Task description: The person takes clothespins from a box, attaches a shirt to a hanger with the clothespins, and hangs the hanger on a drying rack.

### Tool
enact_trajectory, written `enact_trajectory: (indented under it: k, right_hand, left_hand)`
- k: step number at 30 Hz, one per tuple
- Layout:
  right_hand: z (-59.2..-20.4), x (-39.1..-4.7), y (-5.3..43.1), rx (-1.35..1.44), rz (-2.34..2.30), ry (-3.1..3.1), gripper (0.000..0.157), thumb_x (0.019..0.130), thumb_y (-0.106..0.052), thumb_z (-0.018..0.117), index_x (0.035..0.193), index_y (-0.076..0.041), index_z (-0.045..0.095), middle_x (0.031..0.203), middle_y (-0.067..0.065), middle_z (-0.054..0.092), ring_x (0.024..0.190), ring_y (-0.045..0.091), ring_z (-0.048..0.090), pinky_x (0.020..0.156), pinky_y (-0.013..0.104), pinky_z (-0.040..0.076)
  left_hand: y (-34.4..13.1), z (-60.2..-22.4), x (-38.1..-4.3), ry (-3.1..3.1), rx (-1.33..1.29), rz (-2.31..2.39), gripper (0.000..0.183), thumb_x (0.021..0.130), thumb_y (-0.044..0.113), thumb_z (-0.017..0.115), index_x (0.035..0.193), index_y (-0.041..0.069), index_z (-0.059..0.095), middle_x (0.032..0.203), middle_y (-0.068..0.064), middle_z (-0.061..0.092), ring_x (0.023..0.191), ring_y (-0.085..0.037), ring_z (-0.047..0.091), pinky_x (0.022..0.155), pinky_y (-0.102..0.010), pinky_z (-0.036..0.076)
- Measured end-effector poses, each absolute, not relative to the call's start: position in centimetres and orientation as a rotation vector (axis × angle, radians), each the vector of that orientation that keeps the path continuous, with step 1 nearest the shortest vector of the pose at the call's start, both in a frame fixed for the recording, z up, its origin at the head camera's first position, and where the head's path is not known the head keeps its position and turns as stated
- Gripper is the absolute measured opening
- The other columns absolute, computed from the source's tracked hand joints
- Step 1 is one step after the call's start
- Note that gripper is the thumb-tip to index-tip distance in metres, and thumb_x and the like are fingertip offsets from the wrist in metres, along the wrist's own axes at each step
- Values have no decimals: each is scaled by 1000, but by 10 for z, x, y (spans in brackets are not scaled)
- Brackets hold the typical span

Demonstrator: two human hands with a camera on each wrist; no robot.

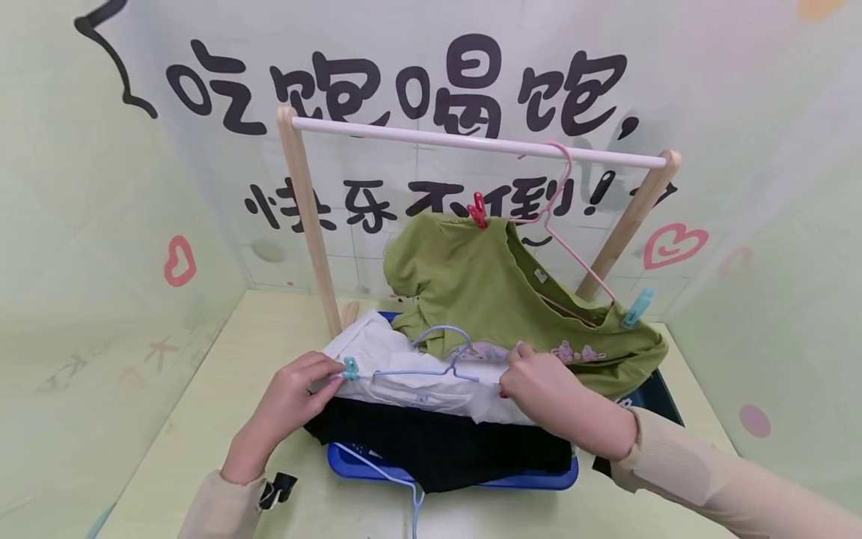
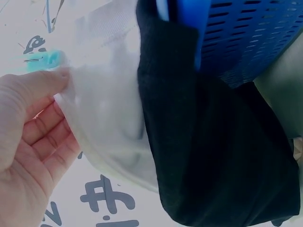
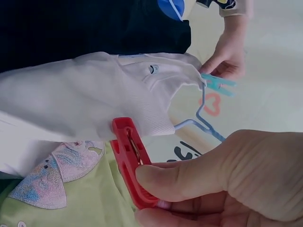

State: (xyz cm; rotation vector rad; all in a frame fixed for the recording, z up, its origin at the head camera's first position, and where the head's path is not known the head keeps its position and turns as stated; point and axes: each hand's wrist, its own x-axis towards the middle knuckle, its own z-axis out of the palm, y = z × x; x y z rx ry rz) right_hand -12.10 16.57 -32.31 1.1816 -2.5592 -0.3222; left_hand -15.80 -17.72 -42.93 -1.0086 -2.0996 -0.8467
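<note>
A white shirt (image 1: 411, 391) hangs on a light-blue hanger (image 1: 444, 327), lifted between both hands. At its left shoulder sits a teal clothespin (image 1: 351, 368); my left hand (image 1: 296, 393) pinches the white fabric right beside it. With thumb and fingers, my right hand (image 1: 548, 389) grips a red clothespin (image 3: 132, 161), whose jaws are at the shirt's other shoulder by the ribbed collar. The head view mostly hides this clothespin behind the hand. Behind the white shirt is a green shirt (image 1: 458, 277) on a pink hanger (image 1: 564, 165), with a red clothespin (image 1: 477, 211) and a teal one (image 1: 637, 307) on its shoulders.
A rack with a white bar (image 1: 431, 137) and wooden posts stands at the back, carrying the pink hanger. Black cloth (image 1: 444, 442) drapes over a blue basket (image 1: 539, 480) in front. Another light-blue hanger (image 1: 415, 498) sticks out toward the table's near edge.
</note>
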Motion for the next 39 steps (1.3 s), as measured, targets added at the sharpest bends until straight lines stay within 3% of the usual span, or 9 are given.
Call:
enact_trajectory:
  k: [7,13,17,20,22,24,26,32,39]
  right_hand:
    - [-322,-124,164,1213,-292,-2574,19,69,-19,79,58,-13,64,61,4,55,58,19,48,44,26,44]
    - [-321,-125,165,1243,-271,-2600,20,68,-10,80,58,-14,63,62,3,55,61,20,50,44,26,43]
    - [-321,-127,170,1238,-218,-2683,20,68,2,72,60,-11,59,67,4,54,65,20,49,44,26,41]
    - [-324,-129,180,1205,-24,-2764,11,70,3,69,76,-5,66,77,6,57,71,21,54,51,28,46]
    - [-328,-131,190,1162,140,-2823,22,73,-2,72,94,-1,67,91,10,62,80,23,59,61,33,52]
    - [-334,-133,202,1100,266,-2881,37,71,-9,79,104,1,64,89,10,62,78,21,59,64,34,51]
    - [-343,-133,211,1036,350,-2936,37,70,-14,82,100,-1,64,85,6,62,72,15,56,61,30,49]
    - [-377,-129,225,960,598,-2965,13,77,-12,76,78,-11,63,70,-8,53,62,5,46,54,22,41]
    - [-390,-124,228,848,716,-2927,16,80,-10,72,72,-15,59,60,-11,39,54,1,33,49,19,29]
  left_hand:
    - [-179,-430,-158,-2090,-1018,-844,25,59,-12,75,80,-1,69,78,-6,65,69,-17,59,63,-25,51]
    - [-179,-430,-158,-2101,-1019,-839,23,60,-11,75,81,-1,69,78,-6,65,69,-17,59,63,-25,51]
    - [-181,-431,-158,-2108,-1018,-847,12,70,-5,73,81,-2,69,78,-7,65,69,-17,60,63,-26,51]
    - [-183,-433,-158,-2099,-1019,-861,15,87,12,66,82,-2,69,78,-7,64,69,-17,60,63,-26,51]
    - [-182,-433,-158,-2098,-1018,-868,25,92,20,61,82,-2,69,79,-6,64,70,-17,60,64,-26,51]
    - [-182,-433,-158,-2099,-1018,-872,41,96,31,49,82,-2,69,79,-6,64,70,-17,60,64,-26,51]
    - [-183,-433,-157,-2104,-1015,-867,43,96,32,48,82,-2,69,79,-6,64,70,-17,60,64,-25,51]
    - [-185,-434,-157,-2105,-1016,-862,39,96,29,51,81,-2,69,78,-6,65,69,-17,60,63,-25,51]
    - [-182,-430,-159,-2077,-1045,-866,43,96,32,47,80,-2,69,78,-6,64,68,-17,59,63,-22,51]
